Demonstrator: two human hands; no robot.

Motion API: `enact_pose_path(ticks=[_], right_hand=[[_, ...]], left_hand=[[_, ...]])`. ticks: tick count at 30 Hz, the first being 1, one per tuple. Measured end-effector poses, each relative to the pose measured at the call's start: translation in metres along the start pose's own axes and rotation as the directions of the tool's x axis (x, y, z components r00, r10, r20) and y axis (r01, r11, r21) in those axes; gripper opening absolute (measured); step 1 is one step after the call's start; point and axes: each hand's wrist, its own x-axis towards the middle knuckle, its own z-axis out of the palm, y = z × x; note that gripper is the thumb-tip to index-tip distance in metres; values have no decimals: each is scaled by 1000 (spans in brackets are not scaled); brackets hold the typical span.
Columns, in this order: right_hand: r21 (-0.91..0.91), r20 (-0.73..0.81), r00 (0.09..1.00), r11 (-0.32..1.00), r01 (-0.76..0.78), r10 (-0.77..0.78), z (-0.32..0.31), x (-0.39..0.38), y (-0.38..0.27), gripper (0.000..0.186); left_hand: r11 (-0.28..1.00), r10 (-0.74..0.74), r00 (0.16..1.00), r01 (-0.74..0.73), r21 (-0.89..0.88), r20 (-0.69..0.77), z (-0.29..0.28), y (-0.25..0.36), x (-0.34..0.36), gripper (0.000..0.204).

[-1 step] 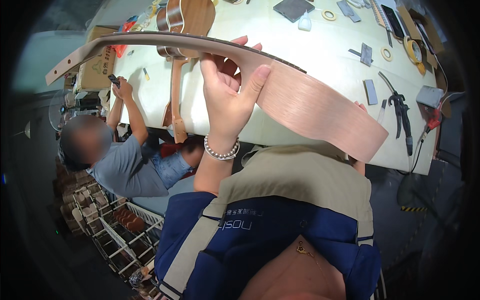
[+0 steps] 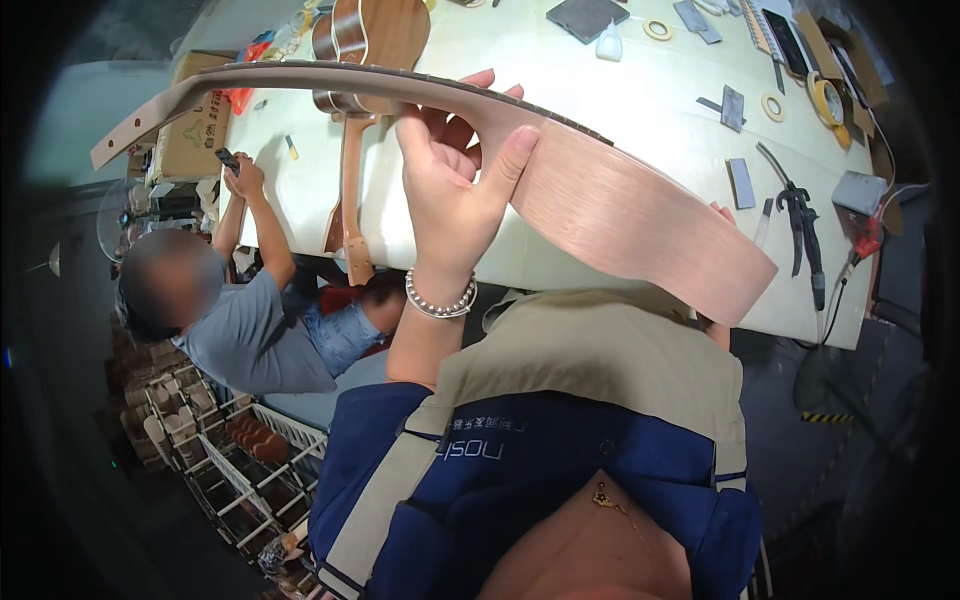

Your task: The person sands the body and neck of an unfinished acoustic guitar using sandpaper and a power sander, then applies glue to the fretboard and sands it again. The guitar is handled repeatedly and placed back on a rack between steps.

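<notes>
An unfinished, pale wooden guitar [image 2: 640, 220] is held up on edge across the view, its side toward me and its neck reaching to the upper left. My left hand [image 2: 455, 185] is closed around the neck where it meets the body, with the thumb pressed on the side and fingertips showing past the fretboard. A beaded bracelet circles that wrist. At the rounded end of the body, my right hand [image 2: 722, 212] is mostly hidden behind the wood. Only some fingertips and a bit of the wrist show, gripping that end.
Another guitar [image 2: 400, 40] lies on the pale table [image 2: 620, 100]. Tape rolls [image 2: 657, 31], a small bottle [image 2: 609, 42], sanding blocks [image 2: 740, 184] and a black air gun [image 2: 798, 215] lie farther right. A seated person [image 2: 250, 330] holds a dark object at left, beside a rack [image 2: 240, 470].
My left hand has shifted very slightly to the left along the neck joint. The guitar stays practically in place.
</notes>
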Motion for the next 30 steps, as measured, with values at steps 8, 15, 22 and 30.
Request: enact_pose_path(ticks=[8,15,22,30], right_hand=[[134,-122,992,991,5,12,17,-10,-12,41],[64,-112,994,998,-10,17,14,-17,-14,41],[-59,-63,997,997,-45,41,2,-23,-6,41],[-230,10,993,967,-108,114,-22,-22,0,41]], left_hand=[[999,13,1000,-12,-36,19,1,0,3,59],[1000,8,1000,-7,-22,29,0,-3,5,72],[998,-14,1000,13,61,20,-1,-2,4,66],[992,-125,992,125,27,15,5,-8,2,81]])
